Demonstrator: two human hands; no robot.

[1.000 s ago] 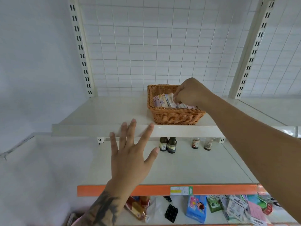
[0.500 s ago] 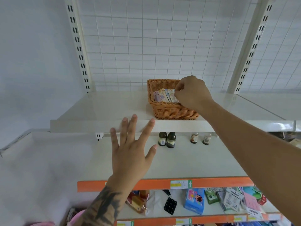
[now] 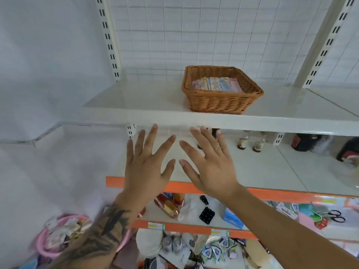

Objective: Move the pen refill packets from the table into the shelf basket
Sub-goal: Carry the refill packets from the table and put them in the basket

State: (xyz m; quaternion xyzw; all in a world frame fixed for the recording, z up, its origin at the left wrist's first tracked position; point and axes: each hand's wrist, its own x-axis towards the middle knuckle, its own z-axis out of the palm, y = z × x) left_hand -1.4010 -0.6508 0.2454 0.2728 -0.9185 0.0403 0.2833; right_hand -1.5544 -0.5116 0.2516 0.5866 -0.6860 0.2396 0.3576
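Observation:
A brown wicker basket [image 3: 219, 102] stands on the white upper shelf [image 3: 139, 101]. Several pen refill packets [image 3: 217, 84] lie side by side inside it. My left hand [image 3: 147, 166] and my right hand [image 3: 209, 164] are raised side by side below the shelf edge, backs toward me, fingers spread, holding nothing. Both hands are well below and in front of the basket. A ring shows on a finger of my right hand.
Small bottles [image 3: 250, 142] stand at the back of the middle shelf with the orange edge [image 3: 281, 195]. Lower shelves hold mixed goods, including scissors [image 3: 336, 215] and a pink basket [image 3: 58, 237] at the lower left. Slotted uprights [image 3: 108, 35] frame the wire grid back.
My right hand has left the basket and dropped down next to my left hand, now spread and empty. The packets stay in the basket. The view has tilted downward.

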